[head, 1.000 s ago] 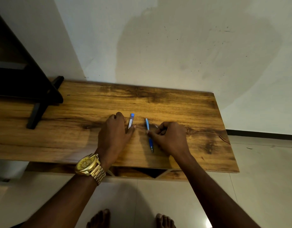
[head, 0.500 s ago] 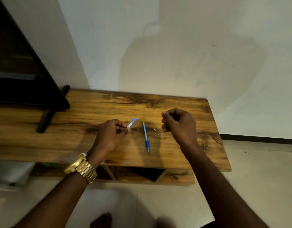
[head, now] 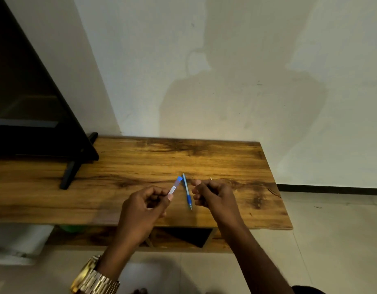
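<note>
My left hand (head: pixel 144 206) pinches a small clear tube with a blue cap (head: pixel 175 186) between thumb and fingers, cap end pointing up and away, just above the wooden table (head: pixel 141 166). A blue pen (head: pixel 187 192) lies on the table between my hands, tip towards me. My right hand (head: pixel 213 198) hovers just right of the pen with its fingers curled and thumb against the index finger. I see nothing held in it. A tiny pale piece (head: pixel 210 178) shows just beyond its knuckles.
A black TV on a black stand (head: pixel 71 172) occupies the table's left end. The white wall (head: pixel 225 81) rises right behind the table. The table's right edge (head: pixel 276 187) drops to a tiled floor (head: pixel 336 240). A shelf opening (head: pixel 183 236) lies under the tabletop.
Both hands came up off the table. The left one lifted the blue-capped tube. The right one let go of the pen, rose, then dropped back beside it. The camera tilted up.
</note>
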Demonstrator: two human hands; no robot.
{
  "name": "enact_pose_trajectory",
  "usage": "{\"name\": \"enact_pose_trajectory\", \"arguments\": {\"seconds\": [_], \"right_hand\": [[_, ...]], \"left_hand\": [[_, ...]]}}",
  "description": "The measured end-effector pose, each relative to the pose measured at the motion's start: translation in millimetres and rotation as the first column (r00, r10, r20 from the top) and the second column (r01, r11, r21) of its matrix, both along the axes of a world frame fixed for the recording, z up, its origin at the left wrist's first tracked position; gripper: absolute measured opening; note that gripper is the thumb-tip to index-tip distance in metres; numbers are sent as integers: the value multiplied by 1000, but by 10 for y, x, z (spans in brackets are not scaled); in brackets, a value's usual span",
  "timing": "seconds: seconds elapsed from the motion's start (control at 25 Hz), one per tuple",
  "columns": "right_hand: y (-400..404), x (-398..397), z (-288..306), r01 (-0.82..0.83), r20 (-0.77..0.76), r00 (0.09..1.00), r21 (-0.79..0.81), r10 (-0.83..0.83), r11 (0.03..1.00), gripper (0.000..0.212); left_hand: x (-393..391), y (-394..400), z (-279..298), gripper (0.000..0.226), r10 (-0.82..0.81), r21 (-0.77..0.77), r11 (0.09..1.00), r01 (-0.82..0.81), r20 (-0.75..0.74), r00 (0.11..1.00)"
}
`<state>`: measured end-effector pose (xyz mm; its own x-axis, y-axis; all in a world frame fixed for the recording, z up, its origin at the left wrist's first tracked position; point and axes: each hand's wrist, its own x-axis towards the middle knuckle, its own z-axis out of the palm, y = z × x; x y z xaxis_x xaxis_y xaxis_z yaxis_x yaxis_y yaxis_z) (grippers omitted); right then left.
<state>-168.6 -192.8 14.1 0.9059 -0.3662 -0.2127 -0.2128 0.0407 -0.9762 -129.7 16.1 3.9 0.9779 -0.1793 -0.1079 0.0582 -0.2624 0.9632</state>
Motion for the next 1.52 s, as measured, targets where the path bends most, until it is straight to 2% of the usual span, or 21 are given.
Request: {"name": "enact_pose_trajectory", "arguments": {"seconds": [0.12, 0.24, 0.4, 0.52, 0.64, 0.72, 0.84, 0.88, 0.92, 1.0, 1.12, 1.2, 1.36, 1.44, 1.48, 1.52], "right_hand": [[43, 251, -65, -54, 38, 998, 58, 52, 997, 18], [56, 405, -150, -55, 59, 997, 48, 52, 997, 15], [-38, 458, -224, -56, 2, 998, 23, 56, 998, 13], [-85, 475, -188, -123, -10, 992, 18, 124, 992, 13], [-52, 472, -117, -156, 21, 987, -54, 157, 986, 11], [-111, 488, -35, -109, 53, 992, -68, 112, 992, 10], [-455, 519, 104, 57, 118, 992, -24, -54, 998, 13], [-583, 503, 118, 98, 121, 989, -75, -89, 992, 12], [-681, 475, 93, 112, 91, 991, -185, -97, 976, 10], [-762, 400, -56, 37, -65, 995, -413, -70, 910, 5], [-759, 362, -330, -63, -281, 955, -503, -94, 862, 10], [-774, 396, -417, -44, -306, 941, -532, -143, 846, 17], [-731, 405, -464, -23, -293, 940, -562, -173, 827, 16], [-695, 382, -432, 13, -237, 953, -592, -189, 806, 15], [-698, 382, -392, 94, -164, 962, -554, -219, 827, 14], [-716, 398, -345, 205, -73, 964, -406, -255, 891, 16]], "left_hand": [[130, -77, -156, 10, -23, 43, 999, 23, -11, 1000], [271, -102, -251, 10, -26, 69, 997, 27, -23, 999], [382, -155, -314, 11, -84, 54, 995, 86, -45, 995], [409, -114, -325, 11, -115, 79, 990, 119, -45, 992], [444, -70, -266, 10, -148, 48, 987, 151, -64, 987], [451, -79, -237, 9, -151, 14, 988, 152, -66, 986], [471, -52, -235, 7, -95, -32, 995, 93, -68, 993], [483, -33, -237, 6, -59, -47, 997, 56, -70, 996], [497, -20, -239, 6, -22, -57, 998, 18, -71, 997], [515, -14, -249, 6, 18, -64, 998, -23, -73, 997], [510, -37, -270, 9, 21, -22, 999, -23, -83, 996], [512, -35, -276, 11, 33, -12, 999, -34, -86, 996], [497, -43, -265, 15, 29, -8, 1000, -30, -110, 994], [473, -45, -247, 16, 17, 2, 1000, -17, -121, 993], [463, -43, -223, 15, 14, -4, 1000, -15, -124, 992], [455, -47, -187, 15, 14, -16, 1000, -16, -124, 992]]}}
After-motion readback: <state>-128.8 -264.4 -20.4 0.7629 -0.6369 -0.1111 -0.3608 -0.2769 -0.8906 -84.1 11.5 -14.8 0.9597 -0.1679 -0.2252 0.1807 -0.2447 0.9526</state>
